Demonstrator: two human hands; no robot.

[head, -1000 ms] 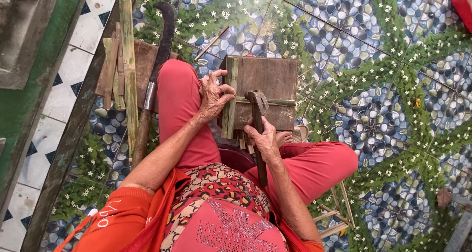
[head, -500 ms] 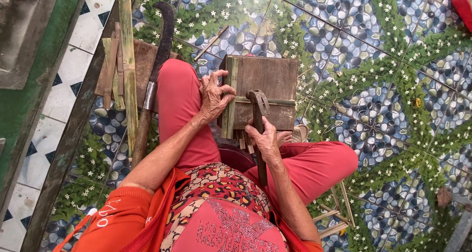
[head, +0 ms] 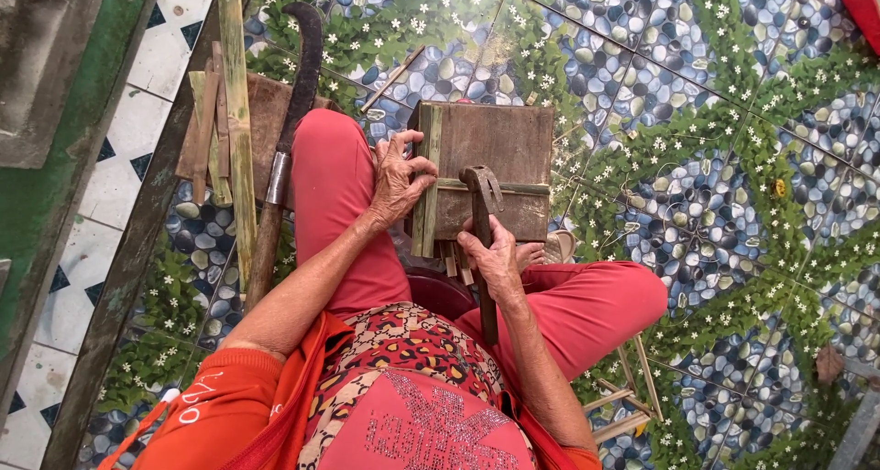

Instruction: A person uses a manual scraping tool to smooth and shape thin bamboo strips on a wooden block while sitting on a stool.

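Note:
I sit with red-trousered legs apart over a brown wooden block (head: 500, 145) standing on the floor. Across its top lie thin green bamboo strips (head: 518, 188). My left hand (head: 401, 175) grips the block's left edge, where an upright bamboo slat (head: 427, 195) rests against it. My right hand (head: 492, 257) is closed on the wooden handle of a hammer (head: 482, 209); its dark metal head lies on the strips at the block's middle.
A long curved machete (head: 282, 149) lies left of my left leg beside bamboo poles (head: 235, 113) and cut slats on a board (head: 266, 113). Loose bamboo sticks (head: 632, 397) lie under my right leg. The floor is patterned pebble tile; a green ledge (head: 37, 204) runs along the left.

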